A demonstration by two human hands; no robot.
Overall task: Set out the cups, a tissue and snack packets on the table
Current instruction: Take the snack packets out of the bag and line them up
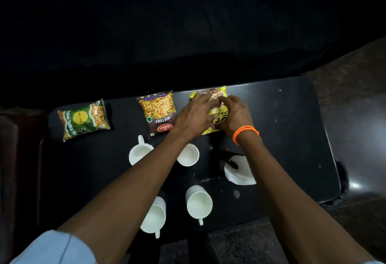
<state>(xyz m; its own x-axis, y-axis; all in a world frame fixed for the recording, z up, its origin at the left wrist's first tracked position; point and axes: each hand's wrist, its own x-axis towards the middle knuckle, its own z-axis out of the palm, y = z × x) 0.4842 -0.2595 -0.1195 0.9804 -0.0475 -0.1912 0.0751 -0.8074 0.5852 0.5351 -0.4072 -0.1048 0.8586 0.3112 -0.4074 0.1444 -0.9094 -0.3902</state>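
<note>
A yellow snack packet [217, 115] lies at the far middle of the black table [288, 130]. My left hand [195, 115] and my right hand [235, 115] both rest on it, fingers curled around its sides. Left of it lie a brown mixture packet [157, 111] and a green packet [83, 119]. Several white cups stand nearer to me: one [139, 152] and another [188, 155] partly under my left forearm, two more [199, 202] [154, 215] close to the front edge. A white tissue [240, 169] lies to the right of the cups.
Beyond the table's far edge everything is dark. A dark brown piece of furniture [18, 148] stands to the left. Speckled floor [355, 100] shows to the right, and the table's right edge [334, 159] curves there.
</note>
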